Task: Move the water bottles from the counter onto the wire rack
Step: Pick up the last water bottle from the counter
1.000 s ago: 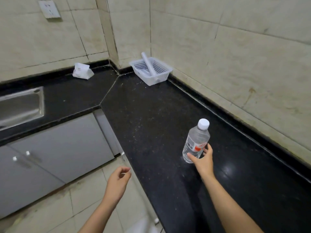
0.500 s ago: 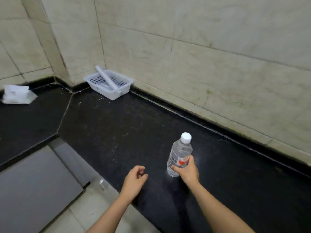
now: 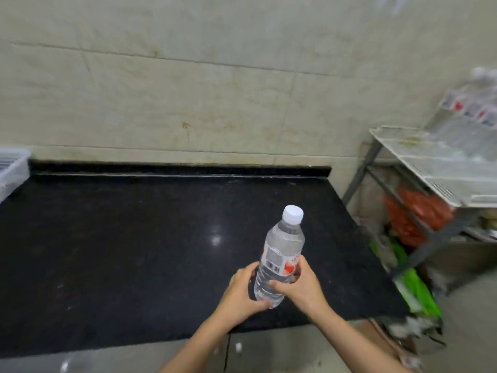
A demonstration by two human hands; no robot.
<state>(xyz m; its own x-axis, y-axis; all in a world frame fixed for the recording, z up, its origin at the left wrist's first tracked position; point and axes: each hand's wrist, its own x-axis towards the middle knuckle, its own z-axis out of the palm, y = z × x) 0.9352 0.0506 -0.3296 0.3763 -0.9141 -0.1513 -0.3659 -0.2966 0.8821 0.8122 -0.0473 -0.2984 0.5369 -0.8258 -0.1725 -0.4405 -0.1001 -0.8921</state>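
Both hands were on it! The left hand (image 3: 239,289) curled round the lower part of the water bottle (image 3: 279,254) from the 9 o'clock side, its thumb lying along the base. The right hand (image 3: 301,289) gripped from 3 o'clock, thumb across the front of the clear body and fingers wrapped behind. Neither hand was loose; both were closed around the bottle.

The bottle leaned a touch toward 1 o'clock, white cap (image 3: 293,214) on top, over the near right part of the black table (image 3: 134,251). Whether its base touched the table could not be told, since the hands covered it.

The label (image 3: 277,261) was white with a red patch and a barcode. Its lettering was too blurred to read, and no brand name came through.

Out at 2 o'clock from the bottle, past the end of the table, stood the wire rack (image 3: 430,162). More bottles (image 3: 473,111) with red-marked labels stood on its far right, badly blurred. At 10 o'clock, at the left edge of view, sat a white basket (image 3: 10,168) against the wall.
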